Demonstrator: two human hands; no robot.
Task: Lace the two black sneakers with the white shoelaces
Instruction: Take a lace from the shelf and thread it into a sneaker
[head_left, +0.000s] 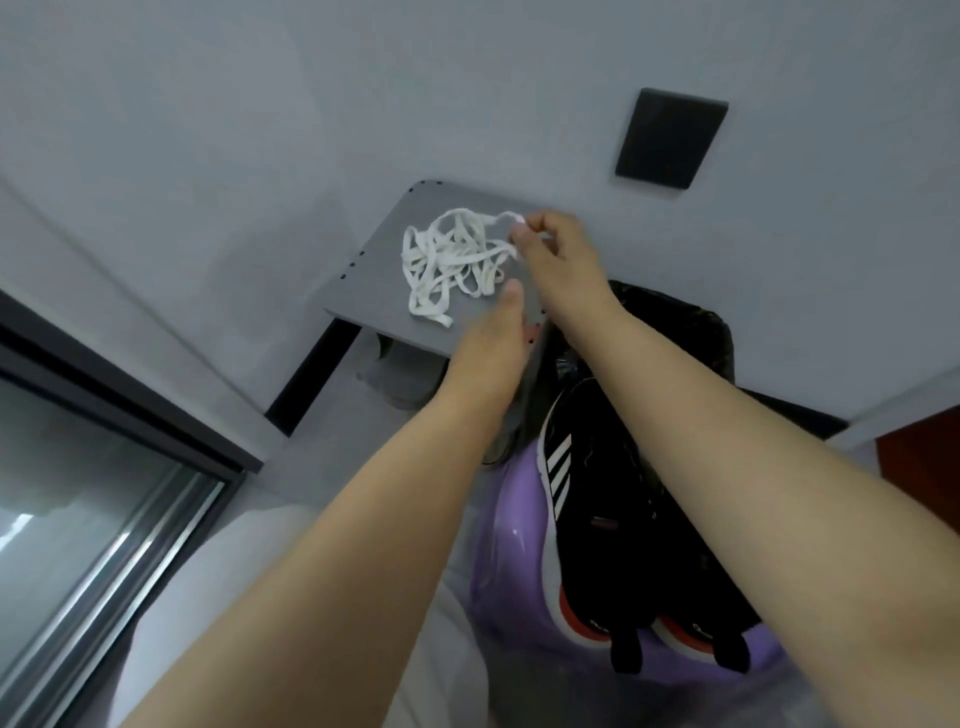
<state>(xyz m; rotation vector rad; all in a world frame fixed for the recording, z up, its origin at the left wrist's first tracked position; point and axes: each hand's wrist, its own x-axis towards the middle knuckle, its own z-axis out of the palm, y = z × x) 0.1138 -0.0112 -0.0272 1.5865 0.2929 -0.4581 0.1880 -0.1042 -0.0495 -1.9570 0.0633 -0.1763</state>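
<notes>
Laces: we see the white flat fabric shoelaces (451, 260) as one loose tangled heap of loops and crossings, lying on the small grey flat tabletop (370, 293), with one strand trailing toward its near edge.
Right hand: our right hand (556, 244) reaches over the far side of the heap and pinches a lace end between thumb and fingertips, lifting it just off the pile; the other fingers are curled.
Left hand: our left hand (493, 338) stretches to the tabletop's near edge, thumb extended close beside the heap; its fingers are hidden, so we cannot tell their grip.
Sneakers: the two black sneakers with white side stripes and red heel trim (597, 499) lie side by side, unlaced, on a glossy purple plastic surface (506, 545) below our right forearm, apart from the laces.
</notes>
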